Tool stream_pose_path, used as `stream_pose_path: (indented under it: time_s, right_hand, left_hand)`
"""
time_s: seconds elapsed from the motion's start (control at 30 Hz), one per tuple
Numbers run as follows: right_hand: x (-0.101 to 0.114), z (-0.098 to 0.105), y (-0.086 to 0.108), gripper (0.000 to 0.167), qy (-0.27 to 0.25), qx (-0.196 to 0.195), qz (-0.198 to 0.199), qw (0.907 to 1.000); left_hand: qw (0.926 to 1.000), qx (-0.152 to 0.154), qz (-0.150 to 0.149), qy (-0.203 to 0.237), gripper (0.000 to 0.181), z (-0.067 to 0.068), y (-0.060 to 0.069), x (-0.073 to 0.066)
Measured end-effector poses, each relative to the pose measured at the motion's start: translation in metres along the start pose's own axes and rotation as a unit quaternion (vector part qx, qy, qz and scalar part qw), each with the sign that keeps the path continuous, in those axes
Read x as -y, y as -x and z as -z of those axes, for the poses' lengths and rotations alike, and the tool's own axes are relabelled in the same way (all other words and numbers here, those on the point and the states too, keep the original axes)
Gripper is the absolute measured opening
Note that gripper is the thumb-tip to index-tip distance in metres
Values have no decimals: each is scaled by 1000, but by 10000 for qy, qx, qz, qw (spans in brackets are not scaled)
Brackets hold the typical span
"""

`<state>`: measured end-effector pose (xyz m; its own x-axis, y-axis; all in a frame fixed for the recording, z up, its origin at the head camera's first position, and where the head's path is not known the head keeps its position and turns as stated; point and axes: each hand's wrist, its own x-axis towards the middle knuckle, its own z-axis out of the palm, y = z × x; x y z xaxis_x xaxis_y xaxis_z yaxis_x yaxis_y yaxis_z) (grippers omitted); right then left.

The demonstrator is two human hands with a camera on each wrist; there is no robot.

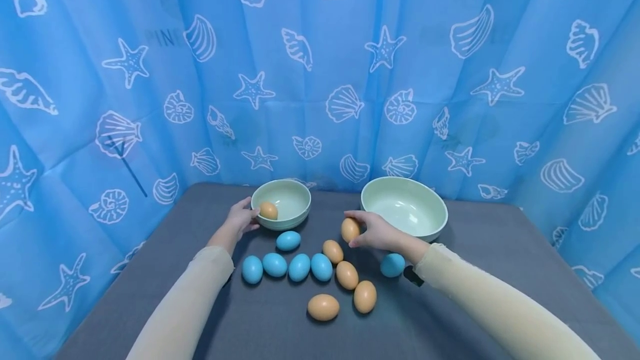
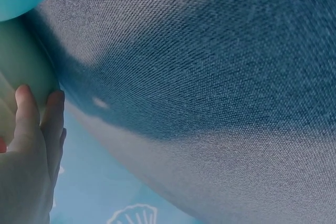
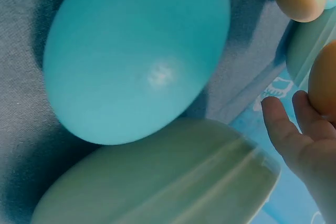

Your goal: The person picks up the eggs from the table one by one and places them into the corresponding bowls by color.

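My left hand (image 1: pixel 241 220) rests against the left side of the small pale green bowl (image 1: pixel 295 220). In the left wrist view its fingers (image 2: pixel 27 116) lie nearly straight along the bowl's outer wall (image 2: pixel 23 56). One brown egg (image 1: pixel 268 210) sits inside that bowl. Between thumb and fingers, my right hand (image 1: pixel 378 232) pinches another brown egg (image 1: pixel 350 229), just left of the larger pale green bowl (image 1: pixel 430 221). The right wrist view shows this held egg (image 3: pixel 326 82) partly cut off at the edge.
Several blue eggs (image 1: pixel 299 267) and brown eggs (image 1: pixel 347 275) lie on the dark grey tablecloth (image 1: pixel 270 321) before the bowls. A lone blue egg (image 1: pixel 392 265) lies under the right forearm, near the large bowl. Behind the table hangs a blue seashell curtain (image 1: pixel 320 71).
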<state>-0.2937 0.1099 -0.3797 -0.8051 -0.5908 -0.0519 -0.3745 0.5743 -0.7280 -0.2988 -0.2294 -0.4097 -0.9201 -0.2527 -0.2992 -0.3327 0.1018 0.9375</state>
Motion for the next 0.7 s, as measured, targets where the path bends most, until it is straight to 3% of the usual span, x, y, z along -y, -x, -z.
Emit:
stream_pose_path:
  time_s: [0.37,0.7]
  right_hand:
    - [8,-2,-9,67,-422,-359,191,9983]
    - [12,-8,-20,66,-597,-348,233,9973]
  left_hand:
    - [10000,-33,30,38,60,2,2,-1]
    - [10000,6,-29,85,61,2,5,-1]
